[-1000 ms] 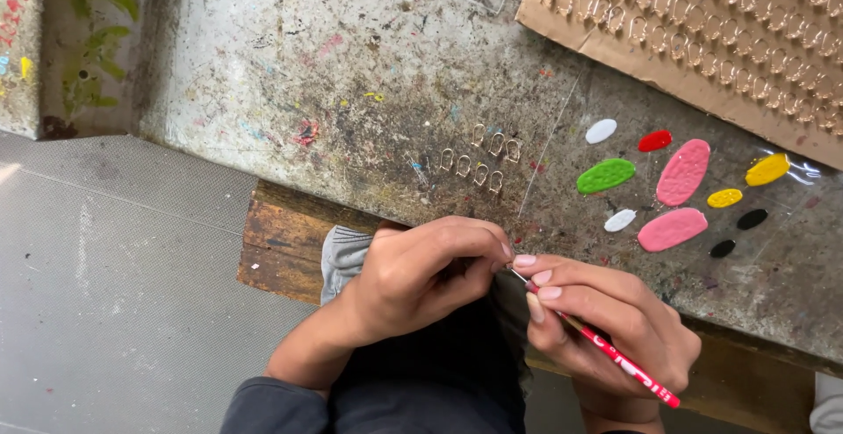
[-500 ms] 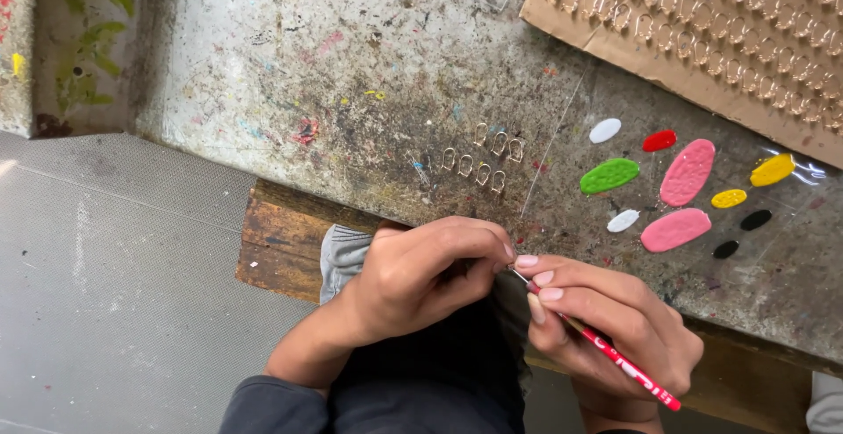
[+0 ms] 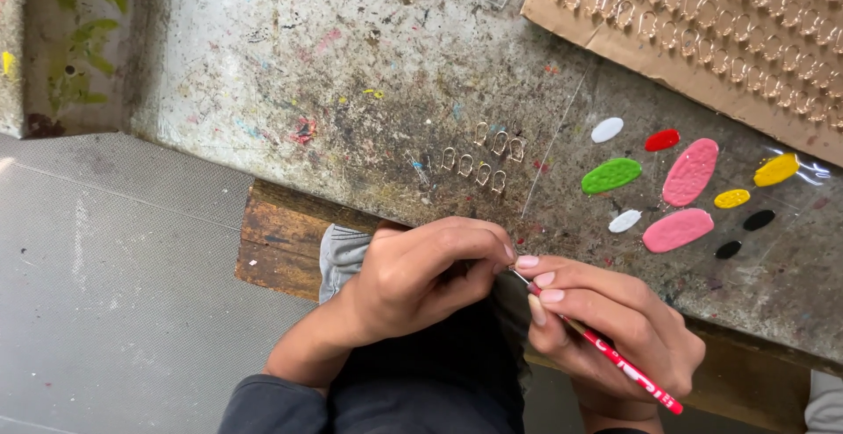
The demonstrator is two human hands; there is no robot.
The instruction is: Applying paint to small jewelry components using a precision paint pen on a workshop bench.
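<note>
My left hand is curled shut at the table's near edge, pinching something small that its fingers hide. My right hand holds a thin red brush like a pen, its tip meeting the left fingertips. Just beyond the hands, several small metal loop pieces lie on the stained worktable. To the right, blobs of paint sit on a clear sheet: green, pink, red, white, yellow and black.
A brown cardboard sheet covered with rows of the same metal loops lies at the far right. A wooden board juts out under the table edge. Grey textured floor fills the left. Dark clothing covers my lap.
</note>
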